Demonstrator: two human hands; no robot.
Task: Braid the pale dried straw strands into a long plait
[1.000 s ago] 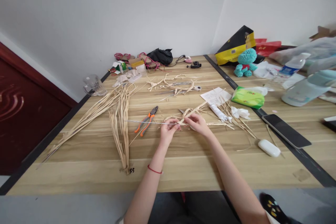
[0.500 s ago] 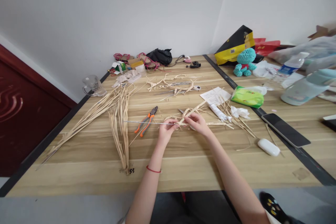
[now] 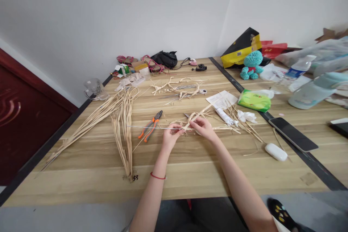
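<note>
My left hand point(image 3: 172, 135) is closed in a pinch on a thin metal wire point(image 3: 146, 127), which sticks out to the left above the table. Close beside it, my right hand point(image 3: 202, 128) pinches a flat, pale straw strip point(image 3: 202, 111) that slants up to the right. The strip meets the wire between my fingertips; how it is wound there is too small to tell. Behind and under the hands lie twisted straw-wrapped pieces point(image 3: 193, 116), partly hidden by the right hand. Orange-handled pliers point(image 3: 150, 126) rest to the left of my left hand.
Long straw bundles point(image 3: 126, 130) lie on the left, near a glass mug point(image 3: 95, 88). More wrapped wire pieces point(image 3: 187, 92) are further back. On the right are a white tube point(image 3: 225, 116), tissue pack point(image 3: 255, 100), phone point(image 3: 293, 134), white case point(image 3: 276, 151) and pale blue bottle point(image 3: 312, 90).
The view has shifted slightly. Both hands keep nearly the same pose on the wire and the straw strip; nothing was let go or taken hold of.
</note>
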